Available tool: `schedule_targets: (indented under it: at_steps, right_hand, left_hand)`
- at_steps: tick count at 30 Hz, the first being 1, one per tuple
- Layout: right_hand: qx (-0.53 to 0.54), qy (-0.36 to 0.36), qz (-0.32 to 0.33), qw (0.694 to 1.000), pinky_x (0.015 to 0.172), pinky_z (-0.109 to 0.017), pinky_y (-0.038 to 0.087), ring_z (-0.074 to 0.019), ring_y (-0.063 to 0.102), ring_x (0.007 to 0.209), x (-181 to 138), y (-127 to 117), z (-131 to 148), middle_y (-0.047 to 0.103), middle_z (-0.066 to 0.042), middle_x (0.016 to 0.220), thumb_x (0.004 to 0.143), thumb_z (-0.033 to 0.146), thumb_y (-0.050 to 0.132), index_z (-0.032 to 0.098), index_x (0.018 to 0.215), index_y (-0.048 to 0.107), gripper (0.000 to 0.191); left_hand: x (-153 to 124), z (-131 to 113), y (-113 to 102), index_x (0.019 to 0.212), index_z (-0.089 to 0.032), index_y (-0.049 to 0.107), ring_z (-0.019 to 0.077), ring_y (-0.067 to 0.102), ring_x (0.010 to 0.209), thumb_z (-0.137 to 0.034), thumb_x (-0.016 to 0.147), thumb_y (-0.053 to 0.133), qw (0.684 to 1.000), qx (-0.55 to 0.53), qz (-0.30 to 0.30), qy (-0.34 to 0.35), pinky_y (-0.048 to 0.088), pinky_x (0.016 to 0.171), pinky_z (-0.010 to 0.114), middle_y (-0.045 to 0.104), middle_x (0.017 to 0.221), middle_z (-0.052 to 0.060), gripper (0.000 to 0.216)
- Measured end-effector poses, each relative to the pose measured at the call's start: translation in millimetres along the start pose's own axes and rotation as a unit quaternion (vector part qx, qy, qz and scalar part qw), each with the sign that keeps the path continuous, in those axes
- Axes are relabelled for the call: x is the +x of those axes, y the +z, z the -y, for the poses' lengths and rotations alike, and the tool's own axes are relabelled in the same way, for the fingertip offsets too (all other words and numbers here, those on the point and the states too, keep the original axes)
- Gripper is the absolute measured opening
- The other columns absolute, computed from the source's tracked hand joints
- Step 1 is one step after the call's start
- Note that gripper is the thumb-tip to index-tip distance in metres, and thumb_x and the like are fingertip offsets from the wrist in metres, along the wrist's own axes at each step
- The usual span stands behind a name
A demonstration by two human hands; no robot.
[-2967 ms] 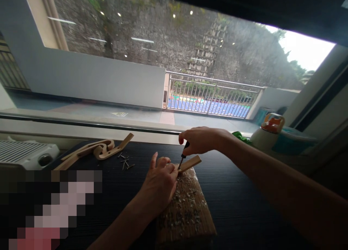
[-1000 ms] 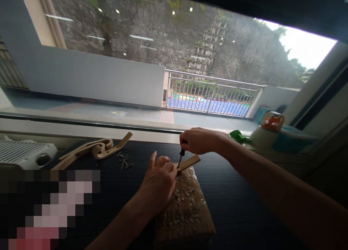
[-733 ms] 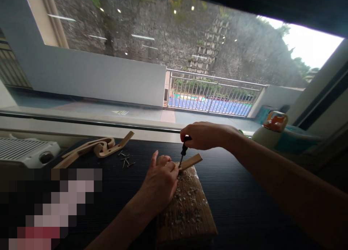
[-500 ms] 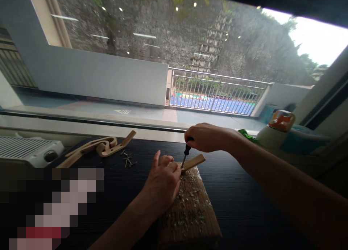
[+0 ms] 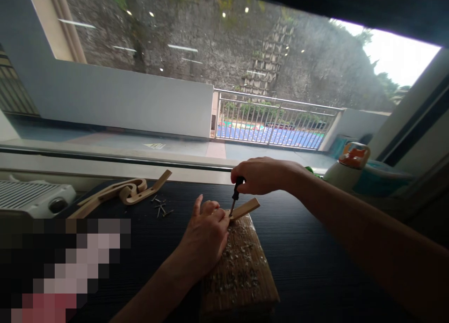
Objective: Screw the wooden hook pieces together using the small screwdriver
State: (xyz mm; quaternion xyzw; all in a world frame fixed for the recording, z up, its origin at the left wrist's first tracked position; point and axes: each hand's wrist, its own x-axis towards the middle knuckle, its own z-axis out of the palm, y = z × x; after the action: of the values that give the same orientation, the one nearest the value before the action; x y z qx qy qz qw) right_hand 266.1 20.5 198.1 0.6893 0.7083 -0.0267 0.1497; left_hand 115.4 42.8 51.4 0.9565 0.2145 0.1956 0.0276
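My right hand is closed around the black handle of a screwdriver. Its metal shaft points down, tip against a pale wooden strip; whether a screw sits under the tip is too small to tell. The strip lies at the far end of a wooden block, one end angled up to the right. My left hand presses the strip onto the block, fingers bent over it and one finger raised. The block's top is studded with many small shiny metal bits, and dark writing marks its near part.
Several loose screws lie on the dark table, left of the block. Behind them rest curved wooden pieces. A white heater-like unit stands at the left. A pale jug with an orange top stands at the right, below the window.
The view has shifted slightly, so everything sits a little further left. My right hand has turned a little on the screwdriver, showing more of its handle. My left hand keeps its hold.
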Motion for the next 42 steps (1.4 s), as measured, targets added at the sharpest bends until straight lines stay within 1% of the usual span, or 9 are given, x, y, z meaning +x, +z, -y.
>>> schedule_targets:
  at_steps: [5,13,16,19,24,32,36,39,42]
  right_hand:
    - [0.018,-0.055,-0.012,0.998,0.056,-0.027,0.037,-0.0148,0.054,0.068,6.2,9.2,-1.6,0.067,-0.005,0.084,0.077,0.024,0.05,0.019,0.091,0.069,0.024]
    - [0.001,-0.037,-0.01,0.999,0.054,-0.028,0.034,-0.0144,0.051,0.061,12.9,18.5,-10.3,0.067,-0.008,0.078,0.081,0.036,0.047,0.014,0.088,0.069,0.032]
    - [0.005,-0.026,-0.004,1.0,0.055,-0.028,0.036,-0.0155,0.053,0.066,10.2,13.4,-10.2,0.067,-0.008,0.084,0.079,0.038,0.05,0.016,0.093,0.069,0.032]
    - [0.038,-0.036,0.002,0.999,0.055,-0.026,0.037,-0.0142,0.053,0.066,5.7,5.6,-8.3,0.067,-0.005,0.087,0.076,0.033,0.054,0.02,0.103,0.066,0.032]
    - [0.037,-0.054,0.01,0.998,0.057,-0.026,0.038,-0.0135,0.054,0.067,5.3,1.2,-5.5,0.067,-0.004,0.085,0.075,0.021,0.051,0.019,0.097,0.068,0.027]
    - [0.012,-0.041,0.001,0.999,0.054,-0.027,0.035,-0.014,0.052,0.063,9.7,13.4,-8.0,0.067,-0.007,0.081,0.081,0.029,0.047,0.014,0.093,0.069,0.029]
    - [-0.001,-0.045,-0.004,0.999,0.053,-0.027,0.034,-0.014,0.051,0.061,9.1,13.9,-6.7,0.067,-0.009,0.079,0.082,0.032,0.045,0.012,0.092,0.069,0.032]
    - [0.019,-0.054,0.009,0.998,0.055,-0.027,0.037,-0.0149,0.053,0.066,6.9,8.1,-6.5,0.067,-0.007,0.084,0.08,0.034,0.049,0.015,0.098,0.068,0.032]
    - [0.048,-0.067,0.017,0.996,0.057,-0.026,0.038,-0.0141,0.055,0.068,4.8,1.0,-4.8,0.068,-0.004,0.088,0.076,0.027,0.054,0.019,0.105,0.066,0.033]
  left_hand:
    - [0.0,0.5,1.2,0.111,-0.019,0.058,0.0253,0.043,0.113,-0.019,0.084,0.047,1.0,-0.001,0.004,-0.003,0.01,0.11,0.055,0.062,0.104,0.005,0.029]
    - [-0.6,0.4,2.3,0.11,-0.02,0.058,0.0252,0.043,0.114,-0.018,0.084,0.046,1.0,0.002,-0.003,-0.002,0.012,0.11,0.056,0.062,0.102,0.006,0.029]
    - [-0.5,0.0,1.2,0.109,-0.019,0.058,0.0254,0.044,0.113,-0.018,0.083,0.046,1.0,0.004,-0.001,-0.003,0.012,0.109,0.056,0.062,0.101,0.005,0.028]
    - [-0.4,-0.4,0.2,0.109,-0.019,0.058,0.0254,0.044,0.112,-0.018,0.084,0.045,1.0,0.005,0.001,-0.001,0.012,0.109,0.056,0.062,0.102,0.005,0.028]
    - [-0.9,0.3,1.8,0.11,-0.02,0.058,0.0251,0.044,0.112,-0.018,0.084,0.045,1.0,0.002,-0.002,-0.001,0.011,0.11,0.056,0.062,0.103,0.005,0.029]
    - [-0.7,0.0,2.3,0.11,-0.02,0.058,0.0252,0.043,0.114,-0.018,0.083,0.047,1.0,-0.007,-0.003,-0.003,0.01,0.111,0.055,0.063,0.105,0.005,0.029]
    - [-0.8,-0.7,2.0,0.111,-0.019,0.058,0.0256,0.043,0.115,-0.016,0.083,0.047,1.0,-0.011,-0.006,-0.006,0.01,0.11,0.056,0.063,0.107,0.004,0.031]
    - [-0.7,-0.8,1.7,0.109,-0.019,0.059,0.0258,0.044,0.114,-0.016,0.083,0.047,1.0,-0.009,-0.006,-0.004,0.01,0.11,0.055,0.064,0.105,0.005,0.029]
    - [-0.7,-1.0,1.5,0.109,-0.018,0.059,0.0257,0.043,0.114,-0.016,0.083,0.047,1.0,-0.013,-0.006,-0.001,0.01,0.11,0.055,0.064,0.106,0.005,0.029]
